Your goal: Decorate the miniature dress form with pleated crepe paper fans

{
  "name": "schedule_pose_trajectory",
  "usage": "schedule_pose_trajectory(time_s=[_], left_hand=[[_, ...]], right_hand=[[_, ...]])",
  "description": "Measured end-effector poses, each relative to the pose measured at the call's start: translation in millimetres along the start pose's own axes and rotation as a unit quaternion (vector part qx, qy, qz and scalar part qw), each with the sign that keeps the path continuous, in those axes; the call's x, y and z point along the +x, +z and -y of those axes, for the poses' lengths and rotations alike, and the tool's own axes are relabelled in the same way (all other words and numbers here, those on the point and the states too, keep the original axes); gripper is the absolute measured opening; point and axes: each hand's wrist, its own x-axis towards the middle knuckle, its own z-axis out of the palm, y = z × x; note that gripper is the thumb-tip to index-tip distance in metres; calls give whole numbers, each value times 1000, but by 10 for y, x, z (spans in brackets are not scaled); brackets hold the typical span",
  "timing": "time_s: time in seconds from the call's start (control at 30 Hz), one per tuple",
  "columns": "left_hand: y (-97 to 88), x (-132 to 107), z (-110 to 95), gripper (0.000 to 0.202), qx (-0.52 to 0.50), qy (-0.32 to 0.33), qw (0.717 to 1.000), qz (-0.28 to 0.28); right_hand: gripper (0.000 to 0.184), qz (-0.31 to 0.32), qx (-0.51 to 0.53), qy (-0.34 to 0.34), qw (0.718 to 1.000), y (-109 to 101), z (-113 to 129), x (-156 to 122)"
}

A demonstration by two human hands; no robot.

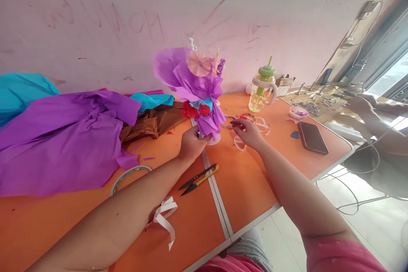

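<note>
A purple crepe-paper bouquet (194,80) stands upright on the orange table (251,178), with a pink paper flower at its top and red and blue paper round its waist. My left hand (191,143) is closed round the bouquet's base. To its right, my right hand (247,131) pinches a small red piece over loose white ribbon strips (259,124). Yellow-handled thread snips (199,177) lie on the table just in front of my left hand.
Purple (63,140), blue and brown crepe sheets are piled at the left. A tape roll (127,175) and a white ribbon strip (165,214) lie near my left forearm. A green-lidded bottle (262,89), a small bowl and a phone (312,137) sit at the right. Another person's hand (366,112) is beyond the table.
</note>
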Motion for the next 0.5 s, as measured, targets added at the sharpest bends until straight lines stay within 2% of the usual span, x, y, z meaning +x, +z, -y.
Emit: schedule_pose_trajectory(time_s=[0.1,0.33,0.5], left_hand=[[16,-13,-2,26,25,11,999,-19],[16,-24,-46,17,72,41,996,-45],[-32,16,-71,16,99,54,992,-52]], right_hand=[[30,2,-17,-4,1000,-2,16,-7],[24,69,-41,-27,996,66,6,-36],[21,58,-57,-30,996,39,-53,-25]])
